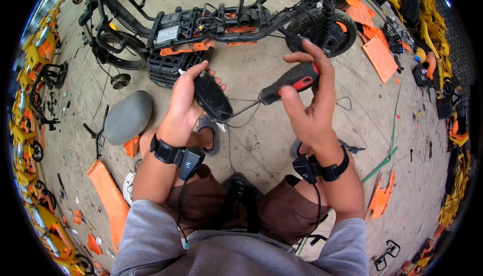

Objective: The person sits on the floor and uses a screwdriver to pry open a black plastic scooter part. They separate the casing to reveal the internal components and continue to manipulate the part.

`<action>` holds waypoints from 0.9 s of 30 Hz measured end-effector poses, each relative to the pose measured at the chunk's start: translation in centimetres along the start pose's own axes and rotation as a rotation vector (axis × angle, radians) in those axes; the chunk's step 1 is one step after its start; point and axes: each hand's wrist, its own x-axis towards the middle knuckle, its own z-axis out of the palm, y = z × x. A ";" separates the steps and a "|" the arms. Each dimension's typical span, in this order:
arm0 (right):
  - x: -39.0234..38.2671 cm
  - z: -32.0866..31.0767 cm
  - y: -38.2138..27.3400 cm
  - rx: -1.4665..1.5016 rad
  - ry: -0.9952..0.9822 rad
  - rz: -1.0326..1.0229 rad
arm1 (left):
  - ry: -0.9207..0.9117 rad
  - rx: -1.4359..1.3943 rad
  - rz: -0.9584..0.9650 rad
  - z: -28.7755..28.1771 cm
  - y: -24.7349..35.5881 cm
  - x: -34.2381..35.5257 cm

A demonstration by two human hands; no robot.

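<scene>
Left hand (pixel 185 100), left of frame centre, is grasping a black oblong part (pixel 213 96) between thumb and fingers, the part tilting down toward the centre, while the right hand (pixel 315 112), right of centre, is gripping a screwdriver (pixel 291 82) by its black-and-red handle. The screwdriver's shaft is pointing down-left to the part's lower end — whether the tip is touching, cannot tell. Across the upper centre a stripped two-wheeler (pixel 229 15) is standing on the concrete floor (pixel 259 150) — a grey saddle (pixel 128 117) is lying at centre left.
</scene>
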 end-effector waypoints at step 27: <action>-0.5 0.3 0.6 0.270 0.187 0.073 | -0.052 -0.044 -0.038 0.1 0.3 -0.3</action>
